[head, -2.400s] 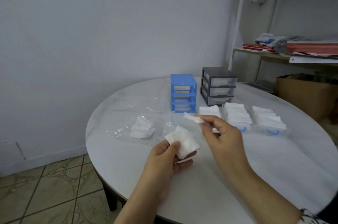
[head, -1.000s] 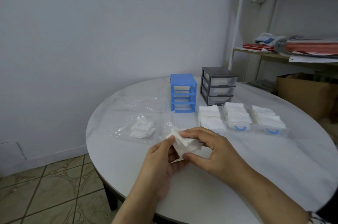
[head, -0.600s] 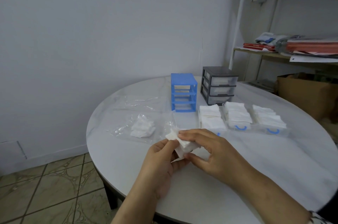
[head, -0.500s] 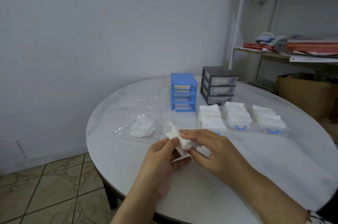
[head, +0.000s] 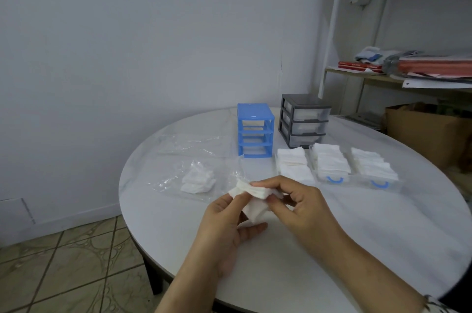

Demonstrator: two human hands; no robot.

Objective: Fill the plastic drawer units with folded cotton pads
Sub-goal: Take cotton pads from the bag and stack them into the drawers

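Cotton pads (head: 255, 201), white and partly folded, sit pinched between both hands above the near-left part of a round white table (head: 357, 231): the left hand (head: 227, 223) grips the lower layers with thumb on top and fingers curled beneath, while the right hand (head: 304, 206) pinches the upper fold between thumb and fingertips. Toward the table's far edge stand two small plastic drawer units side by side, a blue drawer unit (head: 255, 133) whose three slots stand open at the front, and to its right a dark grey drawer unit (head: 304, 119) with three clear drawers pushed in. Just in front of them, three clear drawers lie in a row on the tabletop, each heaped with folded white pads: the left drawer (head: 293, 167) partly hidden behind the right hand, the middle drawer (head: 330, 167) and the right drawer (head: 373, 172) showing blue curved handles at their near ends. On the left side of the table, a crumpled clear plastic bag (head: 173, 179) holds a loose clump of unfolded pads (head: 198, 179), and a flatter sheet of clear plastic (head: 191, 145) lies behind it. A shelf rack (head: 357, 77) with papers and a cardboard box (head: 424, 131) stand beyond the table's right edge
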